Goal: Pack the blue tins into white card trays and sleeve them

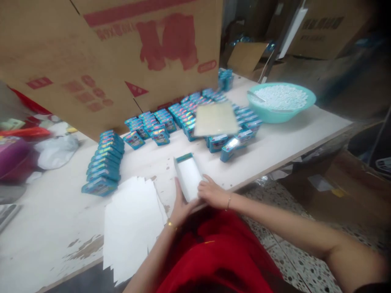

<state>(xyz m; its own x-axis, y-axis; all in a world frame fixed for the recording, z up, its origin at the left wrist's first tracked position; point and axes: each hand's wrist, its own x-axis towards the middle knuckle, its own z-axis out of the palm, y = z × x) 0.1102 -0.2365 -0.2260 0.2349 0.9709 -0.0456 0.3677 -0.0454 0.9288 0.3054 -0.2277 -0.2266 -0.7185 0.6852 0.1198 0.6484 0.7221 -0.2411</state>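
A small open cardboard box, white inside with a teal far edge, lies near the front edge of the table. Along its left side and near corner, my left hand grips it, thumb or finger stretched up the wall. On the right, the curled fingers of my right hand press its near right corner. To the left of the box is a stack of white card sheets with notched edges. Beyond it stand rows of small blue printed boxes, with a pale flat board resting over some.
A row of blue boxes stands at the left. A turquoise basin of small white pieces sits at the right of the table. A large brown carton rises behind. Plastic bags lie far left.
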